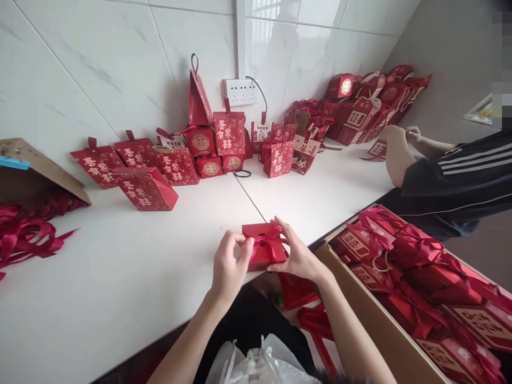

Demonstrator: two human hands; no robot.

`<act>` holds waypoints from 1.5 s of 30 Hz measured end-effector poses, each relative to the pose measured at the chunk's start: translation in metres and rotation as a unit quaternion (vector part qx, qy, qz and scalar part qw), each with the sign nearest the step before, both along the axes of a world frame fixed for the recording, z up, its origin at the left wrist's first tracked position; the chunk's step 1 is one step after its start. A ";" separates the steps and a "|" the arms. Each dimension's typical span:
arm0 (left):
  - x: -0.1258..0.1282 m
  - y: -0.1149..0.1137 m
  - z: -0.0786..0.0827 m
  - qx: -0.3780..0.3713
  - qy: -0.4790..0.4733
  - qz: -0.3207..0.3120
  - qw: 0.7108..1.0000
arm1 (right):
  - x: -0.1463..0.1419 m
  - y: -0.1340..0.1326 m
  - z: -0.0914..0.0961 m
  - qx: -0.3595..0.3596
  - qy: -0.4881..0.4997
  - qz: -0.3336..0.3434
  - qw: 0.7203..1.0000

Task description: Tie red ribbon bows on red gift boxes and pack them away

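A small red gift box [261, 255] with a red ribbon [269, 241] across its top rests at the near edge of the white table [120, 277]. My left hand [230, 262] pinches the ribbon at the box's left side, fingers closed. On the right side of the box, my right hand [296, 252] grips the ribbon and steadies the box, its fingers curled.
Several red gift boxes and bags [180, 154] line the tiled wall, more piled at the back right [368, 106]. Loose red ribbons [24, 232] lie at left by a cardboard flap. A cardboard carton [420, 288] of boxes stands right. Another person's arm [400, 154] rests on the table.
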State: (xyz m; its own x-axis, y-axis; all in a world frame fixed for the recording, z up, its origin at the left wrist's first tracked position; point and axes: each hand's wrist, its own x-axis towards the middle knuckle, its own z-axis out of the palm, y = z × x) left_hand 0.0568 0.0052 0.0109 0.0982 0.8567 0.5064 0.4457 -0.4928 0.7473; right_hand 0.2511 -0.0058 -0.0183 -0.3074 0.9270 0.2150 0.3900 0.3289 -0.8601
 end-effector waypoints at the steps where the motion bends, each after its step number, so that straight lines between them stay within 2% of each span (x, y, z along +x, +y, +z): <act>1: 0.003 -0.003 0.001 0.105 0.037 -0.002 0.994 | -0.004 -0.001 0.000 0.038 -0.011 -0.035 0.999; 3: 0.009 -0.009 0.003 0.266 0.097 -0.032 0.958 | -0.009 -0.004 0.001 0.148 -0.021 -0.111 0.982; 5: 0.015 -0.015 0.006 0.334 0.116 -0.069 0.933 | -0.009 -0.007 0.003 0.267 -0.028 -0.176 0.947; 8: 0.023 -0.022 0.013 0.359 0.096 -0.099 0.923 | -0.003 -0.013 0.010 0.364 -0.039 -0.234 0.901; 12: 0.034 -0.026 0.023 0.363 0.069 -0.133 0.920 | 0.007 -0.023 0.019 0.400 -0.052 -0.266 0.876; 14: 0.039 -0.023 0.027 0.341 0.036 -0.160 0.926 | 0.011 -0.029 0.021 0.393 -0.047 -0.278 0.875; 16: 0.042 -0.016 0.030 0.269 -0.030 -0.176 0.947 | 0.017 -0.035 0.021 0.328 0.027 -0.331 0.884; 17: 0.043 -0.011 0.031 0.214 -0.067 -0.169 0.960 | 0.021 -0.039 0.022 0.265 0.104 -0.366 0.886; 18: 0.044 -0.005 0.031 0.149 -0.095 -0.153 0.972 | 0.026 -0.044 0.023 0.184 0.204 -0.393 0.877; 19: 0.045 0.002 0.029 0.084 -0.109 -0.131 0.982 | 0.032 -0.049 0.026 0.092 0.314 -0.402 0.855; 21: 0.049 0.017 0.023 -0.033 -0.082 -0.109 0.990 | 0.044 -0.062 0.033 -0.077 0.502 -0.349 0.788; 23: 0.057 0.028 0.012 -0.111 -0.010 -0.136 0.984 | 0.054 -0.076 0.040 -0.174 0.604 -0.261 0.733; 24: 0.063 0.032 0.006 -0.130 0.026 -0.162 0.978 | 0.057 -0.082 0.043 -0.193 0.625 -0.232 0.720; 26: 0.075 0.036 -0.008 -0.130 0.083 -0.216 0.964 | 0.062 -0.093 0.043 -0.187 0.628 -0.221 0.722; 29: 0.090 0.039 -0.029 -0.078 0.132 -0.280 0.948 | 0.074 -0.105 0.036 -0.122 0.544 -0.315 0.768; 32: 0.093 0.044 -0.050 -0.032 0.160 -0.296 0.941 | 0.100 -0.123 0.029 -0.024 0.329 -0.486 0.809; 33: 0.092 0.047 -0.055 -0.023 0.164 -0.291 0.942 | 0.111 -0.131 0.028 0.010 0.223 -0.548 0.806; 34: 0.091 0.049 -0.060 -0.019 0.165 -0.285 0.944 | 0.123 -0.140 0.027 0.038 0.105 -0.600 0.792; 36: 0.087 0.053 -0.066 -0.017 0.162 -0.277 0.947 | 0.147 -0.157 0.025 0.068 -0.111 -0.659 0.741; 38: 0.086 0.055 -0.069 -0.015 0.160 -0.280 0.946 | 0.168 -0.172 0.020 0.054 -0.235 -0.664 0.707; 39: 0.086 0.055 -0.069 -0.013 0.161 -0.283 0.945 | 0.176 -0.176 0.016 0.035 -0.261 -0.657 0.706; 42: 0.086 0.053 -0.069 -0.005 0.165 -0.293 0.942 | 0.195 -0.179 -0.002 -0.019 -0.277 -0.625 0.729; 45: 0.086 0.051 -0.069 0.001 0.170 -0.296 0.940 | 0.210 -0.165 -0.027 -0.021 -0.266 -0.586 0.765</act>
State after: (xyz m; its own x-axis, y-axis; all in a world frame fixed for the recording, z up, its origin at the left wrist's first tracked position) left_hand 0.1433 0.0566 -0.0580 0.7143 0.5992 0.3616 0.3053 -0.7316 0.6095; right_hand 0.4607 -0.1709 -0.0449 0.7068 0.6356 0.3106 0.6941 -0.5382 -0.4782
